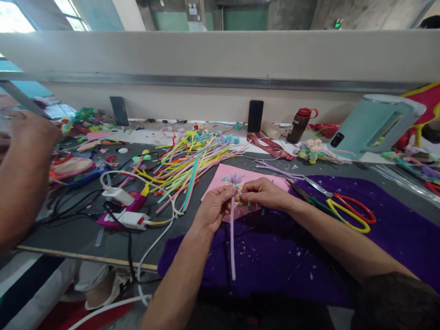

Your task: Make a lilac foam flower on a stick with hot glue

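Note:
My left hand (215,207) pinches a purple pipe-cleaner flower (234,178) just under its petals, and its pale lilac stem (233,247) hangs down toward me. From the other side my right hand (260,192) is closed, fingertips at the same spot below the petals; what exactly they grip there is too small to tell. Both hands are over a pink sheet (216,181) with small coloured bits on it. Beyond my right wrist lie dark-tipped pliers (302,191) and scissors (343,206) with red and yellow handles, on a purple cloth (275,256).
Bundled pipe cleaners (192,160) spread to the left. Nearer stands a magenta power strip (140,201) with plugs and trailing cables. At the back are two phones (255,117), a bottle (298,128) and a teal kettle (371,126). Another person's arm (27,174) reaches in at far left.

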`<move>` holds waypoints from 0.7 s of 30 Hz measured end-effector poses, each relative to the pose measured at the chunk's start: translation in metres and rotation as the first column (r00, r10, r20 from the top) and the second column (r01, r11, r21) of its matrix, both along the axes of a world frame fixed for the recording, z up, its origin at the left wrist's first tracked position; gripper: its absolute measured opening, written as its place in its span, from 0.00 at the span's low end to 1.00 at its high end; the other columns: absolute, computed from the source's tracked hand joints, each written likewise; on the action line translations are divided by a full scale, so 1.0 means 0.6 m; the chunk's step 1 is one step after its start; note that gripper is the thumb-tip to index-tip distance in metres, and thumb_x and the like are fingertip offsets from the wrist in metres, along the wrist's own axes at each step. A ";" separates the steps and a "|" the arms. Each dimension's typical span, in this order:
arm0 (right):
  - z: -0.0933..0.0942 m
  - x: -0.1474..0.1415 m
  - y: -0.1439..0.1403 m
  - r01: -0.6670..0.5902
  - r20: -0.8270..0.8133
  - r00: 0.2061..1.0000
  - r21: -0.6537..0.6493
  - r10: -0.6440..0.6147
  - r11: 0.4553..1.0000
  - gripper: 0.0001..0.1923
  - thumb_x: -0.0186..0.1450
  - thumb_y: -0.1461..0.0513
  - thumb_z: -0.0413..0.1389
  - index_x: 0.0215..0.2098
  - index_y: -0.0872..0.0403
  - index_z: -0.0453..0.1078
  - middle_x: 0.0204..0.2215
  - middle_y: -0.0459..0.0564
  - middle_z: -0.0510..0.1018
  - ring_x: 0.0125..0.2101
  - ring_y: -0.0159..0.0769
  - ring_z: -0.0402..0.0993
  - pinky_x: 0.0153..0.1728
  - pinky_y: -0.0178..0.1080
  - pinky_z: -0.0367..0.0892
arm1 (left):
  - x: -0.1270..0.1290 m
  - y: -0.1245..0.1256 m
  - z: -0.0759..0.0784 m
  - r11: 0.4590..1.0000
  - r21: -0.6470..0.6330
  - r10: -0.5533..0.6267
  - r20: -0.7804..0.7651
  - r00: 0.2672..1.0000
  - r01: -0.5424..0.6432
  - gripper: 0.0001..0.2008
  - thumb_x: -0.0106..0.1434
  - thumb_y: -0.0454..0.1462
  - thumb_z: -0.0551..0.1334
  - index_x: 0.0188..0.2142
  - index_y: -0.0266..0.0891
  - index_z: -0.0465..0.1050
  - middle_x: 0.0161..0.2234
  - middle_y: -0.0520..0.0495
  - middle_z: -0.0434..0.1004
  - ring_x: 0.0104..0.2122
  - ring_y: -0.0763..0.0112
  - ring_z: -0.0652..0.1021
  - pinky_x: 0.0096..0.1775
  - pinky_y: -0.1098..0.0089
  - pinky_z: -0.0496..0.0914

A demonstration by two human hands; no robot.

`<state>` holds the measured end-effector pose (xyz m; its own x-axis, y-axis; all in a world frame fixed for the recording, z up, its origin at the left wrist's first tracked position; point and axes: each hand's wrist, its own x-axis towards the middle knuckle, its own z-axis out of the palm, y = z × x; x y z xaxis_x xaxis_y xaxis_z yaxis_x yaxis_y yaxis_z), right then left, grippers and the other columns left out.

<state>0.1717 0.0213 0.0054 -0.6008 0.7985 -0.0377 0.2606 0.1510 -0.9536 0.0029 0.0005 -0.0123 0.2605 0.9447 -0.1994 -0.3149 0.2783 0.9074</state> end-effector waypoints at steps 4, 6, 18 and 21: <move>0.000 -0.002 -0.002 0.001 0.003 1.000 0.082 -0.001 0.997 0.08 0.58 0.60 0.53 0.26 0.56 0.69 0.18 0.41 0.68 0.17 0.25 0.63 0.19 0.29 0.58 | 0.000 0.001 0.000 1.000 -0.010 0.024 0.016 1.000 -0.024 0.11 0.51 0.40 0.65 0.27 0.33 0.72 0.18 0.54 0.69 0.13 0.87 0.64 0.13 0.83 0.54; -0.001 -0.003 -0.005 0.008 -0.006 1.000 0.134 -0.007 0.991 0.08 0.58 0.60 0.53 0.25 0.56 0.69 0.17 0.41 0.67 0.17 0.26 0.62 0.18 0.29 0.57 | -0.001 0.002 -0.001 0.998 -0.024 0.065 0.056 0.996 -0.063 0.11 0.50 0.40 0.66 0.30 0.34 0.73 0.20 0.54 0.71 0.13 0.87 0.65 0.14 0.84 0.55; -0.003 -0.010 -0.011 0.277 -0.137 0.960 0.373 -0.243 0.885 0.10 0.59 0.61 0.53 0.23 0.56 0.69 0.20 0.44 0.69 0.20 0.26 0.64 0.21 0.29 0.58 | 0.000 -0.002 0.001 0.994 -0.072 0.096 0.196 0.976 -0.083 0.12 0.49 0.37 0.67 0.34 0.33 0.73 0.24 0.51 0.74 0.16 0.85 0.70 0.13 0.86 0.60; -0.006 -0.011 -0.011 0.266 -0.119 0.964 0.379 -0.238 0.886 0.11 0.59 0.60 0.52 0.23 0.57 0.69 0.20 0.43 0.68 0.19 0.26 0.64 0.20 0.29 0.58 | 0.001 -0.003 0.002 0.996 -0.064 0.077 0.201 0.977 -0.065 0.13 0.48 0.34 0.68 0.34 0.32 0.73 0.25 0.51 0.74 0.17 0.86 0.70 0.14 0.85 0.61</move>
